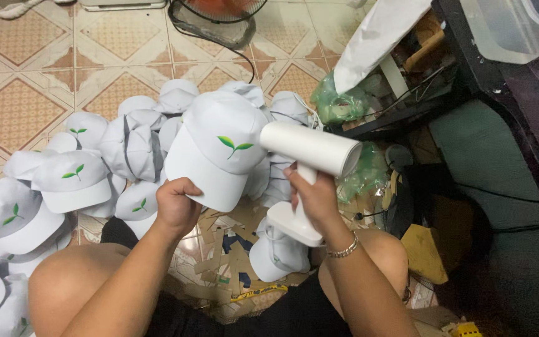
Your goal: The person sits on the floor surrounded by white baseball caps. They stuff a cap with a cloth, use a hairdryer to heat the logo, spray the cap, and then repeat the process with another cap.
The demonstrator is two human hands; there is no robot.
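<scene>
My left hand (177,203) grips the brim of a white cap (213,146) with a green leaf emblem, holding it up with its front toward me. My right hand (315,198) is closed around the handle of a white handheld steamer (307,150), whose nozzle end touches the cap's front right side. The steamer's base sticks out below my fist. A metal bracelet (343,251) sits on my right wrist. Both my bare knees frame the bottom of the view.
Several more white caps (70,178) with the same leaf emblem lie heaped on the tiled floor (20,106) to the left and behind. Cardboard scraps (226,249) litter the floor between my knees. A fan base (216,19) stands at the back; dark furniture (500,125) and bags crowd the right.
</scene>
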